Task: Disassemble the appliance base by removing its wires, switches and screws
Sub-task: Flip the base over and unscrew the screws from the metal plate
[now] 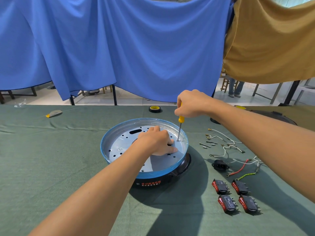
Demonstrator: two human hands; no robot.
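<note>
Both hands work inside the appliance base (105, 145), a round black-bodied pan with a blue-filmed rim that sits at the middle of the green-clothed table (51, 159). The left hand (156, 140) lies flat on the perforated metal plate (119, 143), fingers extended and pressing down, grasping nothing. The right hand (190, 103) is clenched around the yellow handle of a screwdriver (181, 119), held almost upright, with its tip seated on a screw (178, 140) at about 3 o'clock on the plate, just beside the left fingertips.

At 3 o'clock from the base, loose wires (221, 138) with terminals lie on the cloth, along with a few small metal fasteners (207, 144) and a black power socket (219, 165). At 4 o'clock, four red rocker switches (219, 186) lie in two pairs. A roll of black tape (155, 109) lies at 12 o'clock, near the table's far edge.
</note>
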